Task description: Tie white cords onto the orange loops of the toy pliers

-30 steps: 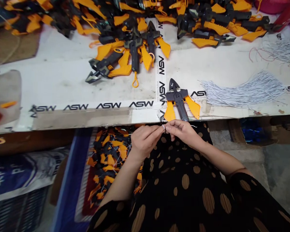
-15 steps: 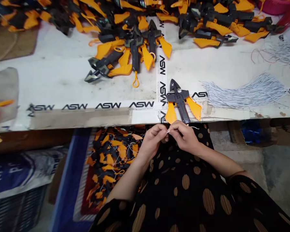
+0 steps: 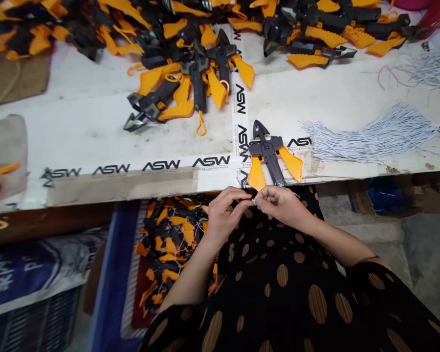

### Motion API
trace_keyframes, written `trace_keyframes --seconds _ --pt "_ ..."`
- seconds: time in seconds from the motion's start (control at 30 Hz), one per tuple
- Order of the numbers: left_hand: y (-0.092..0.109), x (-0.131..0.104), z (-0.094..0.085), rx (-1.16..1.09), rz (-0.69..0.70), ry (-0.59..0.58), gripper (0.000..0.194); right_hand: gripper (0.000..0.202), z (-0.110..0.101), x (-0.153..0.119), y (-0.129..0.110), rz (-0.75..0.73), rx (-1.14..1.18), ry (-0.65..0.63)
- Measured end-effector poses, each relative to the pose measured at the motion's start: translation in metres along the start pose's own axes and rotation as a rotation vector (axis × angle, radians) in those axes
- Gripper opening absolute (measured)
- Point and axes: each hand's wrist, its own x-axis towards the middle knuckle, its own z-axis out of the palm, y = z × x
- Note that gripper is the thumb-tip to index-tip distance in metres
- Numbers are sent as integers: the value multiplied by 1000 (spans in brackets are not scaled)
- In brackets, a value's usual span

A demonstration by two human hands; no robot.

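Observation:
My left hand [image 3: 225, 208] and my right hand [image 3: 280, 204] meet just below the table's front edge, each pinching a thin white string [image 3: 254, 201]. A small knot or loop of it shows between the fingertips, and a loose end pokes out past my right hand. Right above my hands lies a black and orange plastic toy [image 3: 269, 151], with a pointed tip and two orange fins, at the edge of the table. Its lower end comes close to my right fingers; whether the string is joined to it I cannot tell. To the right rests a bundle of white strings [image 3: 370, 139].
Many similar toys [image 3: 198, 73] are heaped along the back of the table [image 3: 161, 146]. A blue crate [image 3: 110, 274] below the edge, left of my lap, holds more toys with strings. At right, under the table, stands an open cardboard box [image 3: 359, 198].
My fingertips have drawn slightly apart, and a small white knot or loop of string now shows between them. The whole view has shifted a little; the toy lies as before.

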Motion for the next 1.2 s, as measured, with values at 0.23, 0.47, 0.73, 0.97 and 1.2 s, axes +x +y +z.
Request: trace_keyframes --seconds 0.23,0.47,0.73,0.97,1.2 --pt "15 -6 14 116 -88 42 10 5 9 -1 11 -263 -470 271" --pt "23 -3 13 -71 -297 -26 16 8 0 -3 7 -422 -434 80" --pt "9 -13 7 107 -48 27 6 16 6 -4 10 -151 -142 74" --pt "8 -17 1 -32 -148 -51 11 19 10 -8 12 -149 -88 16" --pt "7 -23 7 -379 -378 -41 18 22 14 -10 16 -181 -263 157"
